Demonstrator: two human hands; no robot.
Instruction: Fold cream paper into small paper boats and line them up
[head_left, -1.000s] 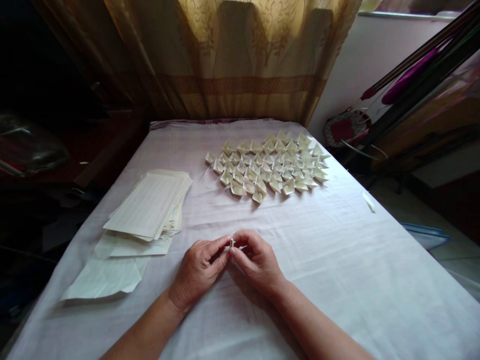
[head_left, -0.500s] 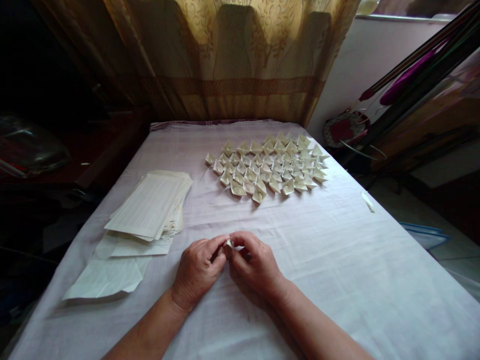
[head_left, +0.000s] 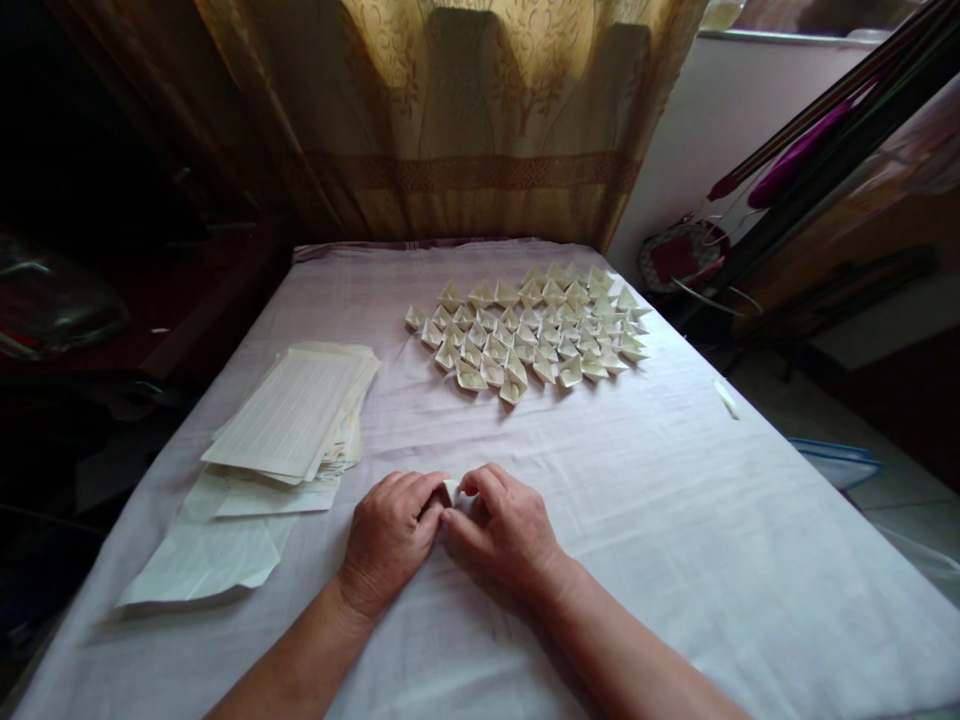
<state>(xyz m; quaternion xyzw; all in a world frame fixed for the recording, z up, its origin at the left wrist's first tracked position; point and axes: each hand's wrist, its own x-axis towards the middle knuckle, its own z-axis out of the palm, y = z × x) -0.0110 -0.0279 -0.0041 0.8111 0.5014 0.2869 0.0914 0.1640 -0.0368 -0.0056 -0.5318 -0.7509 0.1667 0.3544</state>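
Near the front middle of the table, a small folded piece of paper [head_left: 451, 490] is held between my two hands. My left hand [head_left: 394, 530] pinches it from the left, with thumb and forefinger closed on it. From the right, my right hand [head_left: 506, 525] has its thumb and forefinger bent around the paper's edge. Most of the paper is hidden by the fingers. Beyond my hands, several small folded paper boats [head_left: 525, 335] stand close together in rows.
To the left lies a loose stack of paper sheets [head_left: 289, 415], with a crumpled sheet [head_left: 206, 560] under its near end. A thin paper scrap [head_left: 726, 400] rests by the table's right edge. Behind the cloth-covered table [head_left: 637, 520] hangs a patterned curtain [head_left: 450, 130].
The fingers have shifted on the folded paper, and the right forefinger has drawn slightly away from the left hand. More of the paper shows now. The whole view has moved a little.
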